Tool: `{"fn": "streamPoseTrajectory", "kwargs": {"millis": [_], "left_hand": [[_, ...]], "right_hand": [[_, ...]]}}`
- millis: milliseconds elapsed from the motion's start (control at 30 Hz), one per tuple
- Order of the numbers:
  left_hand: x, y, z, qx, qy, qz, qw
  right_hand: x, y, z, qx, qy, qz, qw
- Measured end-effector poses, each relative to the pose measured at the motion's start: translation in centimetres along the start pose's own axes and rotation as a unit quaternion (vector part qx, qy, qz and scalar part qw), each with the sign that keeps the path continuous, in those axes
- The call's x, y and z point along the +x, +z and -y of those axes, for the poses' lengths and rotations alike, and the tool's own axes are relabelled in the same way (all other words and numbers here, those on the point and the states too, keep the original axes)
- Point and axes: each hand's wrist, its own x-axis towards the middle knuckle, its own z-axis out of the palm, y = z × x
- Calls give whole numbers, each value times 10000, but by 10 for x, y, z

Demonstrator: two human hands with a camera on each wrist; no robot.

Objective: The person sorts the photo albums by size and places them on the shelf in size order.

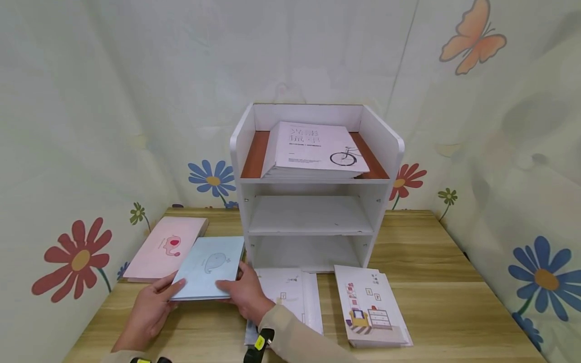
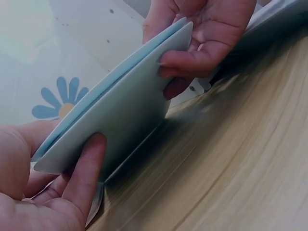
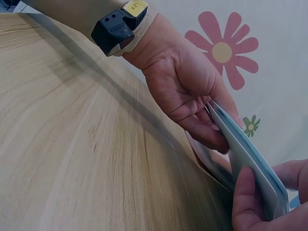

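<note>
Both hands hold light blue notebooks (image 1: 210, 269) with a whale drawing on the top cover, tilted above the table at left. My left hand (image 1: 152, 307) pinches the left edge, thumb on top and fingers beneath. At the right edge, my right hand (image 1: 248, 292) grips the same way. Two thin layers show along the edge of the blue notebooks (image 2: 115, 91) in the left wrist view, where the left hand (image 2: 57, 192) is near and the right hand (image 2: 207, 38) is across. Behind them lies a stack of pink notebooks (image 1: 159, 252) with an elephant drawing.
A white shelf (image 1: 313, 184) stands at the back centre, with a stack of bicycle-cover notebooks (image 1: 317, 148) on top. Before it lie white notebooks (image 1: 290, 292), partly hidden by the right arm, and another white stack (image 1: 367, 312) with a furniture drawing. Fabric walls enclose the wooden table (image 1: 445, 302).
</note>
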Motion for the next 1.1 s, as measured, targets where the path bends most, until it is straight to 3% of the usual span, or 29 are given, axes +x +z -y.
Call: {"fn": "streamPoseTrajectory", "kwargs": {"millis": [433, 833, 1100], "left_hand": [[-11, 3, -2, -253, 139, -172, 9994], [-20, 4, -3, -454, 189, -270, 9984], [-22, 3, 0, -559, 164, -194, 9981]], "right_hand": [[-2, -1, 4, -529, -176, -185, 9983], [-8, -1, 6, -277, -158, -122, 9994], [-12, 1, 2, -212, -145, -300, 9992]]}}
